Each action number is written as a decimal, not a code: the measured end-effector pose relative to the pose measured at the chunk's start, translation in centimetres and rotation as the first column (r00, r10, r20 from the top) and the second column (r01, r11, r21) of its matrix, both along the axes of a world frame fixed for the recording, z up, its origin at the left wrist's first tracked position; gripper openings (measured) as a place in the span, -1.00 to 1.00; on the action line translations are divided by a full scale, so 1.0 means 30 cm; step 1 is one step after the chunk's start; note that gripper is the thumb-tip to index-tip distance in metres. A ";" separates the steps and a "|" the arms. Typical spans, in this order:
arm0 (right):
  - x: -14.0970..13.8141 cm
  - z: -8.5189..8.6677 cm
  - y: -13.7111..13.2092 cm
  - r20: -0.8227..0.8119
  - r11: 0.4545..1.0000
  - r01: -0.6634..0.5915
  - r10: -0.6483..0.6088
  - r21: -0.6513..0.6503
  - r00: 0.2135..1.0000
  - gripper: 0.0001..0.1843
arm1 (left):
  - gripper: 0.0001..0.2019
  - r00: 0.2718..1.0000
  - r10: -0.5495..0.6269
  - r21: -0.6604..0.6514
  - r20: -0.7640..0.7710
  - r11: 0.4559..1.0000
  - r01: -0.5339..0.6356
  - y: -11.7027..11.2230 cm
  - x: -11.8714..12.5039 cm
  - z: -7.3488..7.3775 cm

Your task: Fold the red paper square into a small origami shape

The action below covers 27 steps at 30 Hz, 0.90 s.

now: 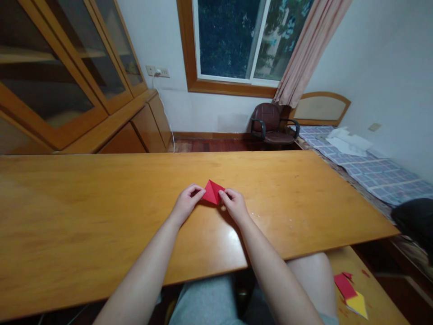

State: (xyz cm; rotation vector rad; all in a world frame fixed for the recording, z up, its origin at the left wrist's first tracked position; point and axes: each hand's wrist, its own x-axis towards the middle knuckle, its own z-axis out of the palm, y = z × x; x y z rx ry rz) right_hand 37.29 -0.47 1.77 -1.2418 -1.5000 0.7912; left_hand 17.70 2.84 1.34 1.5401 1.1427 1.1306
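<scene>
A small folded piece of red paper [212, 191] rests on the wooden table [101, 198], a little past its middle. My left hand [186, 201] pinches its left edge with curled fingers. My right hand [233, 203] pinches its right edge the same way. Both forearms reach in from the near edge of the table, and the paper's lower corner is hidden between my fingers.
A wooden cabinet with glass doors [67, 76] stands at the left. A brown office chair [272, 124] sits under the window. A bed with a checked cover [368, 174] runs along the right wall. Red and yellow paper scraps [352, 295] lie on a low surface beside my right knee.
</scene>
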 end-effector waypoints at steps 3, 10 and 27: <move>-0.001 0.001 0.001 -0.004 1.000 -0.001 0.001 -0.002 1.000 -0.57 | -0.71 0.998 0.003 -0.029 0.058 1.000 -0.001 0.000 0.006 -0.014; -0.001 0.009 0.001 -0.046 0.999 0.004 -0.005 -0.034 0.999 -0.55 | -0.66 0.996 -0.048 0.146 -0.070 0.988 0.058 -0.016 0.007 0.002; -0.001 0.006 -0.001 -0.259 0.986 -0.112 0.076 -0.127 0.963 -0.58 | -0.71 0.969 -0.131 0.278 -0.209 0.942 0.187 -0.034 0.005 0.025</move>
